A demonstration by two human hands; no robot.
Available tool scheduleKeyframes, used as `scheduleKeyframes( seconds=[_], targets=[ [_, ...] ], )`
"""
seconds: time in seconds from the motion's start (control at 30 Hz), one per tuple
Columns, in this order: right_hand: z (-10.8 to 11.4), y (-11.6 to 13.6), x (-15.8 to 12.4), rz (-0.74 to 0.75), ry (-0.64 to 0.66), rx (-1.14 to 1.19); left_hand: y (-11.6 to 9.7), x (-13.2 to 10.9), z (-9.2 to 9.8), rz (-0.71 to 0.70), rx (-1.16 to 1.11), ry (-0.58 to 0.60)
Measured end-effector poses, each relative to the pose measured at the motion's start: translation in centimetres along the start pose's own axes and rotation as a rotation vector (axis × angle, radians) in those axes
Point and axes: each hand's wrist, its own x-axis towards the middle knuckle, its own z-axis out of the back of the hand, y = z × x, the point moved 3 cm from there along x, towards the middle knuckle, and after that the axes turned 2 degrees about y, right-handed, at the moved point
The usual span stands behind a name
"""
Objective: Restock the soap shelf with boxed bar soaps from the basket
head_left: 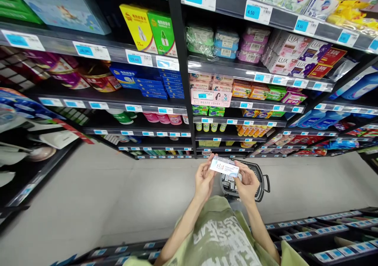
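A small white box (224, 167) with fine print and a picture on its face is held level in front of my chest. My left hand (203, 178) pinches its left end, thumb on the near side. Round its right end close the fingers of my right hand (247, 182). Just beneath the box and my right hand stands a dark shopping basket (260, 165) with a handle on its right. Several small price-tag-like or boxed items (228, 183) lie inside it, too small to make out and partly covered by my hands.
Tall black shelves ahead carry soap boxes (285, 64), blue boxes (152, 85), yellow and green cartons (140, 28) and blue bottles (323, 118). Another rack (38, 179) stands at the left, and shelving (313, 234) runs close behind me. Grey floor (132, 187) lies between them.
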Motion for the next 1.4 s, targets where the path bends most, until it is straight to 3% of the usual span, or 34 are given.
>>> scheduleKeyframes(
  seconds=[0.37,1.0,1.4],
  targets=[
    [0.2,0.1,0.0,-0.034,0.021,-0.030,0.1,-0.2,-0.5,-0.052,0.054,-0.020],
    [2.1,0.1,-0.2,-0.109,-0.083,-0.034,0.4,-0.4,-2.5,0.031,0.071,0.048],
    [1.5,-0.5,-0.9,-0.166,-0.106,0.024,0.3,-0.7,-1.1,0.031,0.091,0.054]
  ],
)
